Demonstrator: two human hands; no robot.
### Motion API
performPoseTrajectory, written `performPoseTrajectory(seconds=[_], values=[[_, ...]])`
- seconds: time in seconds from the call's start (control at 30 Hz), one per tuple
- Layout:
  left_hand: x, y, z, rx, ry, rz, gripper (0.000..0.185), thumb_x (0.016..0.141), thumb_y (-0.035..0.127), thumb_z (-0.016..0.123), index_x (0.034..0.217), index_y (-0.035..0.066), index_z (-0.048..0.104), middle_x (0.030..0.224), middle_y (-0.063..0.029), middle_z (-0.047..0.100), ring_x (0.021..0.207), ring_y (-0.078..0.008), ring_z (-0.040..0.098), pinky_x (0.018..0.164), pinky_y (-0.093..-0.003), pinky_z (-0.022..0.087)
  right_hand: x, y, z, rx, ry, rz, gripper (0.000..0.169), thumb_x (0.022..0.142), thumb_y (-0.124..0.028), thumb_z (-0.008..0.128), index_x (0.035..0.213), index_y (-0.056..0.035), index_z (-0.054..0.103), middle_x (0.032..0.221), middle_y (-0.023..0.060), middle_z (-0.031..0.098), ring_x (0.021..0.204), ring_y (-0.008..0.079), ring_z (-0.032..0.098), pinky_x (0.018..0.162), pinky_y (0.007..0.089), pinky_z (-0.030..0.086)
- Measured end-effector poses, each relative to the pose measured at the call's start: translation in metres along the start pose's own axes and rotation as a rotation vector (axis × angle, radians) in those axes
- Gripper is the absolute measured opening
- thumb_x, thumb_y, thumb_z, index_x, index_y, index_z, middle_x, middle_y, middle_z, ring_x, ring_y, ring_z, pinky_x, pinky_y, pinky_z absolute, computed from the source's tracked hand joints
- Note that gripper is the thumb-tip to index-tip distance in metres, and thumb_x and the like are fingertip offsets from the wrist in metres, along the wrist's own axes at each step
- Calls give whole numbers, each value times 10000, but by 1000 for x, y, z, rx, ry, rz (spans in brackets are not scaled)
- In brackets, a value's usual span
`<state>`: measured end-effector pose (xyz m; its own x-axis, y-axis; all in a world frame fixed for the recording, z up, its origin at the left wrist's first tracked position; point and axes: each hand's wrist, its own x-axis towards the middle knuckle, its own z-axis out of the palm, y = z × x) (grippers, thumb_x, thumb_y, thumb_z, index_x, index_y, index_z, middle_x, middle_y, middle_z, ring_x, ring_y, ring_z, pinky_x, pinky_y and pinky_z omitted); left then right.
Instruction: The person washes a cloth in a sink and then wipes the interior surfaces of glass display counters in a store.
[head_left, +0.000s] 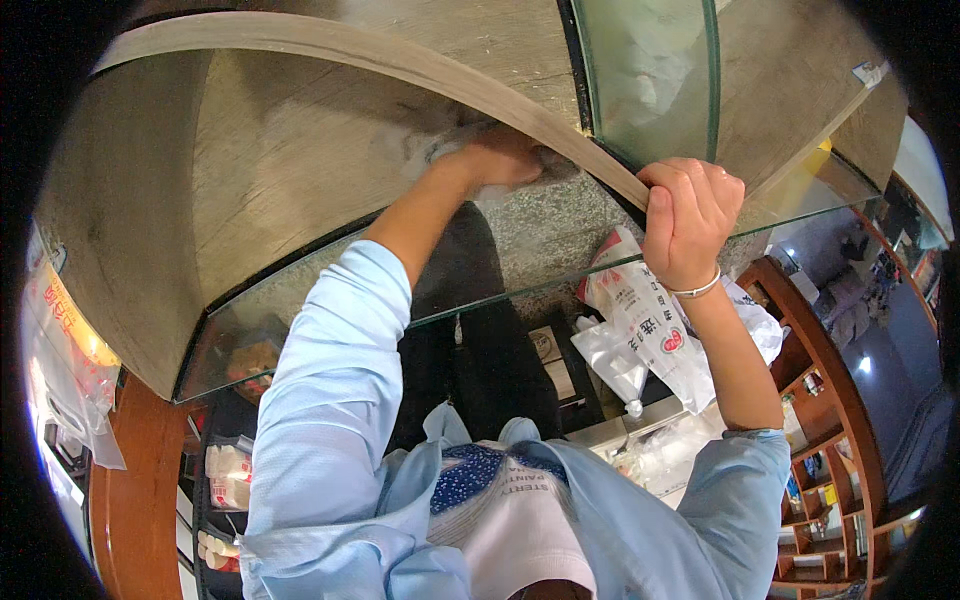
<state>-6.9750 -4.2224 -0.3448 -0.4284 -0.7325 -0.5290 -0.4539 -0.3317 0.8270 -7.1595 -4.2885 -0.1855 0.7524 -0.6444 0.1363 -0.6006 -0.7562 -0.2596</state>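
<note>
My left hand (499, 157), blurred, reaches inside a cabinet with wood-grain panels (300, 150). Something whitish and blurred shows around its fingers; whether the hand grips it cannot be told. My right hand (694, 214), with a bracelet at the wrist, has its fingers curled over the near end of the long wood-coloured panel edge (420, 64). Under both forearms runs the edge of a clear glass pane (510, 289). An upright greenish glass panel (652, 82) stands beyond the right hand.
Below the right forearm lie a printed plastic bag (649, 322) and a clear plastic bag (611, 360). Wooden shelving (832, 480) with small goods stands at right. Packaged goods (229, 476) sit at lower left, beside a brown wooden counter (139, 480).
</note>
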Motion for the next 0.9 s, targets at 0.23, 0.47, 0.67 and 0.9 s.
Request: performPoseTrajectory(seconds=[0.23,0.47,0.67,0.9], values=[[-16,51,-28,-282,-169,-170,242,730,249,621,898,80,658,874,-49,647,813,-183,541,738,-345,446,-3,1,-3,30,40,-27,92,842,-163,544,786,-108,592,757,21,563,725,214,527,703,347,343],[-77,96,-24,-507,-183,427,479,707,13,553,1177,78,624,888,-110,639,881,-158,575,784,-320,475,-7,6,-3,135,68,-24,151,879,-150,485,787,-93,590,775,36,566,735,237,511,700,361,351],[-153,161,17,454,160,687,291,648,113,633,935,153,659,1028,26,641,918,-171,550,715,-331,421,-9,3,-5,94,94,-32,155,899,-150,481,794,-93,580,784,40,561,742,240,504,704,363,349],[-155,153,35,311,216,537,250,655,94,588,899,123,633,977,-10,628,928,-208,558,745,-361,437,-8,1,-1,19,108,-65,100,871,-151,525,805,-96,576,779,45,550,745,248,506,703,373,357]])
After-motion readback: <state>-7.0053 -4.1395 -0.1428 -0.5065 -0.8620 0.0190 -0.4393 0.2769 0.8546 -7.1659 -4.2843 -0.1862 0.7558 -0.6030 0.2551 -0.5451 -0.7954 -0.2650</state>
